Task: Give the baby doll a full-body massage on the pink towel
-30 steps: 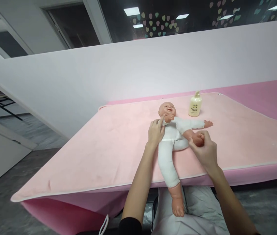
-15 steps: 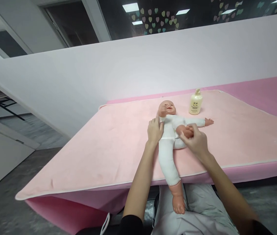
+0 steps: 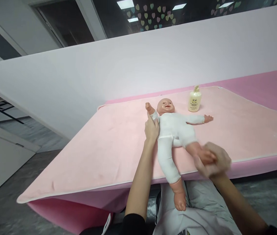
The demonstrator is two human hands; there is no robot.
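Note:
A baby doll [image 3: 171,125] with a white cloth body lies face up, its head toward the wall. My left hand [image 3: 151,129] is closed around the doll's arm on the left side, just below its raised hand. Blurred by motion, my right hand [image 3: 215,160] grips the doll's foot [image 3: 203,155] on the right side, with that leg stretched out toward me. The other foot [image 3: 179,198] hangs past the table's front edge, above my lap. Out to the right, the doll's other arm [image 3: 197,119] rests on the mat, untouched.
Behind the doll stands a pale yellow pump bottle [image 3: 194,99]. A light pink mat [image 3: 119,140] covers the table, its front edge close to my lap. A white wall [image 3: 128,68] rises along the back.
My right hand has pulled the doll's bent leg out straight, toward me and to the right. The doll's arm in my left hand has swung outward to the left, away from its face.

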